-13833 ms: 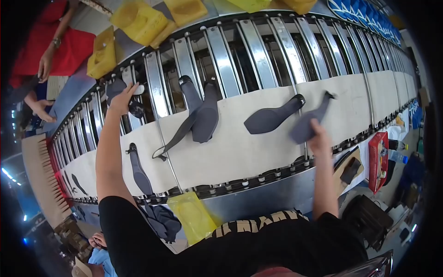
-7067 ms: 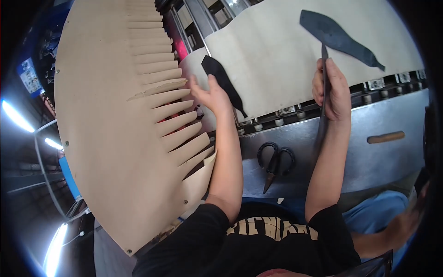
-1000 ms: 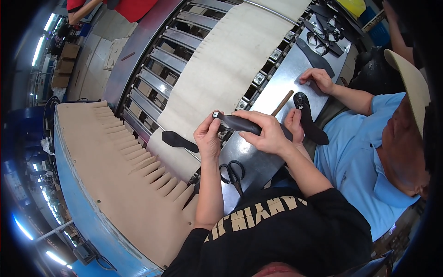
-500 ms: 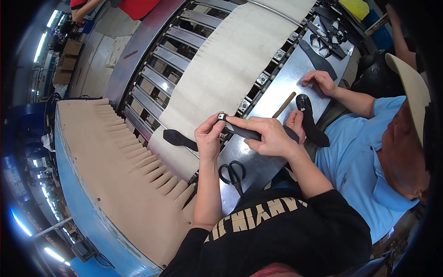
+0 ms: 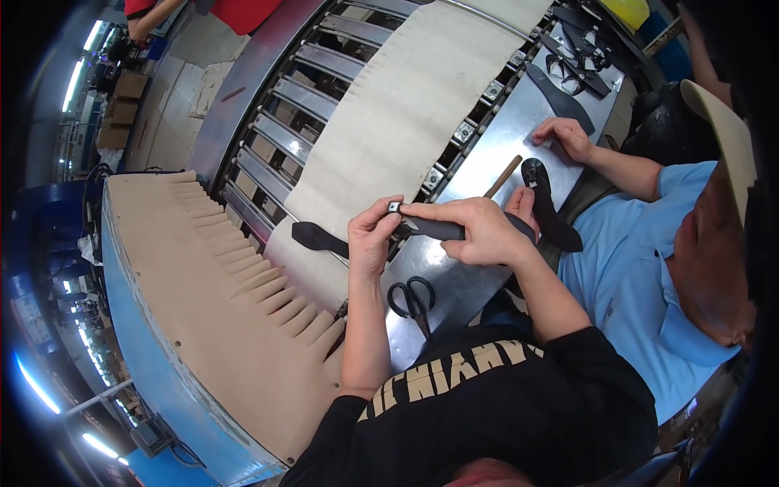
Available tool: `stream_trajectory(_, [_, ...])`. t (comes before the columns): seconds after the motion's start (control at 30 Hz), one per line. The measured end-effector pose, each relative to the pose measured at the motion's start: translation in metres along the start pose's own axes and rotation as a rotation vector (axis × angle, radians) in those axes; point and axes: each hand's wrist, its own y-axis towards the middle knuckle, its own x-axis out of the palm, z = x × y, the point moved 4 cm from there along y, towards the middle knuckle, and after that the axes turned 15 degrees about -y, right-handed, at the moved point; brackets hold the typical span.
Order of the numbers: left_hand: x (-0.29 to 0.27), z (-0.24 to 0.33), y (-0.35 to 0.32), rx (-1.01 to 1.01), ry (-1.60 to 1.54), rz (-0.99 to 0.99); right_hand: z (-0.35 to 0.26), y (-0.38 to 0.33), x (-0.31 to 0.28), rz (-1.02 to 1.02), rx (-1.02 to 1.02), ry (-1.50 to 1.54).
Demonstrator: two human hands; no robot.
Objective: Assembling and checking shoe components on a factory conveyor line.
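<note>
Both my hands hold a dark insole [image 5: 439, 228] with glossy black strap pieces and a small white patch at its front end. My left hand [image 5: 372, 241] pinches that front end between thumb and fingers. My right hand [image 5: 484, 232] grips the middle, its index finger stretched along the insole toward the left fingertips. The back end sticks out beyond my right hand. Another dark insole [image 5: 315, 238] lies on the pale belt beside my left wrist. Black-handled scissors [image 5: 412, 299] rest on the metal table [image 5: 461, 286] below my hands.
At right, a co-worker's hand [image 5: 523, 208] holds a similar black insole [image 5: 548, 213]. A wooden stick [image 5: 504, 175] lies near it. Black strapped pieces [image 5: 578, 63] are piled at the table's far end. Left stands a blue machine with a fringed tan cover [image 5: 191, 296]; a pale belt [image 5: 398, 114] runs over rollers.
The whole view has shifted slightly. My hands keep hold of the insole, its white patch now turned more into view. The co-worker's hands look much the same.
</note>
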Motion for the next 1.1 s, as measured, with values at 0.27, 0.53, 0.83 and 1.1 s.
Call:
stream_trajectory(0.27, [0.003,-0.001,-0.002,-0.056,-0.007,-0.074,0.000,-0.002,-0.003,-0.061,0.025,0.010])
stream_trajectory(0.53, [0.003,-0.001,0.002,-0.050,0.018,-0.088,0.004,-0.004,0.000,-0.053,0.038,0.081])
stream_trajectory(0.83, [0.000,0.008,0.002,-0.042,0.090,-0.102,-0.003,-0.003,-0.003,-0.111,0.115,0.123])
stream_trajectory(1.1, [0.010,0.030,-0.002,0.129,0.167,-0.290,-0.016,-0.008,-0.018,0.038,0.081,0.182])
